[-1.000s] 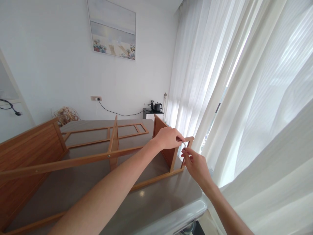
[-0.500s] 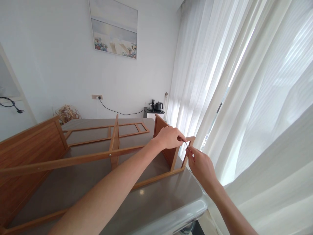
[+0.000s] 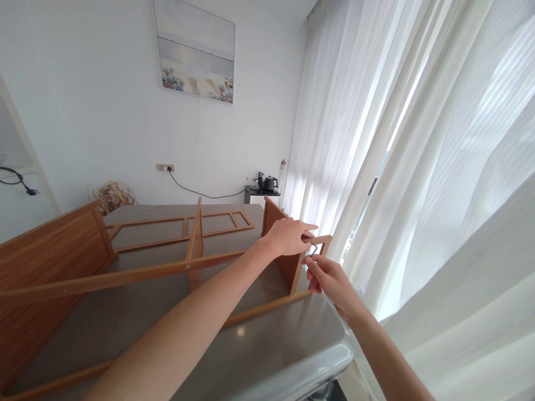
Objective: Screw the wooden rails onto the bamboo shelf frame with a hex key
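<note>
Pinching the free end of a thin, dark, bent metal hex key [image 3: 316,248] between thumb and forefinger, the right hand [image 3: 330,278] is just right of the reddish-brown rectangular wooden end panel [image 3: 288,267], the landmark here. Its other fingers are curled under. The left hand [image 3: 288,234] arches over that panel's upper edge, forefinger stretched out and the other fingertips at the key's upper end; whether they squeeze it or only steady it, I cannot tell.

Since a moment ago, the right hand has come in closer to the end panel, carrying the key's free end with it, and the left forefinger has straightened. The key's upper end stays beside the left fingertips, so I read the change as part of a turning stroke about that end; the tip's seating is hidden.

Left of the end panel, a long, narrow brown wooden rail [image 3: 137,274] runs past an upright brown wooden board [image 3: 195,234] to a large reddish-brown slatted wooden panel [image 3: 54,267]. Beneath the end panel spreads a glossy grey tabletop [image 3: 292,328]; a flat, ladder-like brown wooden frame [image 3: 186,227] lies beyond the rail.
</note>
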### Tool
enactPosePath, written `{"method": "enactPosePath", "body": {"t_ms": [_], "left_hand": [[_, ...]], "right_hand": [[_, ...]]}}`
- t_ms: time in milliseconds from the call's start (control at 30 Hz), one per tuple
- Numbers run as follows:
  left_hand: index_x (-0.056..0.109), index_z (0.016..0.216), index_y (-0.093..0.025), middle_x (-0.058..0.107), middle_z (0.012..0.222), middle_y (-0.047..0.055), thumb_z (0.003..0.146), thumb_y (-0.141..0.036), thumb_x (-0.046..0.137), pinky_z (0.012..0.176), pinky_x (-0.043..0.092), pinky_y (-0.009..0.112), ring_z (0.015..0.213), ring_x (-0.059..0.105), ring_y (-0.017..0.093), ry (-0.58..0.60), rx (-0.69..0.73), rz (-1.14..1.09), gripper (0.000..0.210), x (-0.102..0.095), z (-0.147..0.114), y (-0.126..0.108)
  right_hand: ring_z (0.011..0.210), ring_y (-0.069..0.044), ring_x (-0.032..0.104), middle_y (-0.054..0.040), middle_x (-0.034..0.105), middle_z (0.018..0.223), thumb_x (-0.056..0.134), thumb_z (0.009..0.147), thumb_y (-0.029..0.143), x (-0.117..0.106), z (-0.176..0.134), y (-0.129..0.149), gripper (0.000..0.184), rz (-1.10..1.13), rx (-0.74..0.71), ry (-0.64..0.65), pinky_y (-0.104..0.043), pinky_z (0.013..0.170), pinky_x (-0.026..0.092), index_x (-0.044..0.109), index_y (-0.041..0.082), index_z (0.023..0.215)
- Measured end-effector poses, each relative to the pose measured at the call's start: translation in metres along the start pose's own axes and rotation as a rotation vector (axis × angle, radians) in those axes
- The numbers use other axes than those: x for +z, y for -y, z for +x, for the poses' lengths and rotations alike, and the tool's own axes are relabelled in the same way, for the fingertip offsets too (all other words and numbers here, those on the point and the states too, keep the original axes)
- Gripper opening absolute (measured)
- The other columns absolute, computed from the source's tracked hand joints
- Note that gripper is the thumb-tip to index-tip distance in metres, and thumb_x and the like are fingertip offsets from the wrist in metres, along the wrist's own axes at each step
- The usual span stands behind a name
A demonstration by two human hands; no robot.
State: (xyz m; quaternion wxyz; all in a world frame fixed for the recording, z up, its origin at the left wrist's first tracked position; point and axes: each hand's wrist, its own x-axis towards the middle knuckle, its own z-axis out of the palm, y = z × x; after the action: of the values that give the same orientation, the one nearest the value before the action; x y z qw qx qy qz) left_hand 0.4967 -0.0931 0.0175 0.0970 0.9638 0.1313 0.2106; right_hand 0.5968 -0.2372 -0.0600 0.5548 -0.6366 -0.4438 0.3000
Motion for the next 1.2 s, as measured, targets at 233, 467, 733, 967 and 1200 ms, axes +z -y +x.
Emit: {"method": "enactPosePath", "body": {"t_ms": [233,467,733,967,1200], "left_hand": [[0.073,0.121,-0.033,0.076,0.116,-0.006,0.081,-0.035,0.064,0.104,0.050,0.034,0.116,0.068,0.022,-0.002,-0.015,-0.036,0.040,0.003,0.003,0.003],[0.073,0.120,-0.034,0.075,0.119,-0.007,0.078,-0.028,0.063,0.100,0.052,0.032,0.113,0.069,0.021,0.010,-0.009,-0.039,0.043,0.002,0.002,0.003],[0.072,0.120,-0.033,0.076,0.117,-0.008,0.083,-0.034,0.061,0.102,0.052,0.032,0.115,0.068,0.019,0.004,0.007,-0.055,0.038,0.003,0.002,0.004],[0.072,0.119,-0.032,0.075,0.119,-0.008,0.083,-0.035,0.060,0.103,0.051,0.034,0.115,0.068,0.021,0.001,0.017,-0.037,0.038,0.004,0.003,0.005],[0.074,0.116,-0.033,0.076,0.117,-0.009,0.082,-0.032,0.060,0.100,0.053,0.033,0.113,0.069,0.021,-0.005,0.011,-0.037,0.037,0.004,0.002,0.004]], "right_hand": [[0.049,-0.005,0.039,0.0073,0.047,0.064,0.082,0.068,0.066,0.007,-0.001,0.007,0.053,0.428,0.114,0.037,-0.021,0.048,0.031,0.066,0.021,0.091],[0.049,-0.006,0.042,0.0067,0.046,0.063,0.075,0.076,0.067,0.020,-0.004,-0.001,0.048,0.336,0.018,-0.003,-0.022,0.048,0.033,0.066,0.021,0.088],[0.052,-0.015,0.054,0.0031,0.054,0.061,0.051,0.092,0.069,0.003,-0.002,-0.010,0.046,-0.244,-0.176,-0.205,-0.028,0.054,0.038,0.062,0.024,0.089],[0.055,-0.018,0.059,0.0013,0.062,0.063,0.039,0.099,0.061,-0.012,0.007,-0.025,0.042,-0.586,-0.212,-0.261,-0.029,0.061,0.039,0.063,0.027,0.095],[0.051,-0.017,0.054,0.0016,0.060,0.060,0.037,0.101,0.056,-0.017,0.008,-0.022,0.041,-0.690,-0.236,-0.248,-0.028,0.056,0.033,0.062,0.025,0.093]]}}
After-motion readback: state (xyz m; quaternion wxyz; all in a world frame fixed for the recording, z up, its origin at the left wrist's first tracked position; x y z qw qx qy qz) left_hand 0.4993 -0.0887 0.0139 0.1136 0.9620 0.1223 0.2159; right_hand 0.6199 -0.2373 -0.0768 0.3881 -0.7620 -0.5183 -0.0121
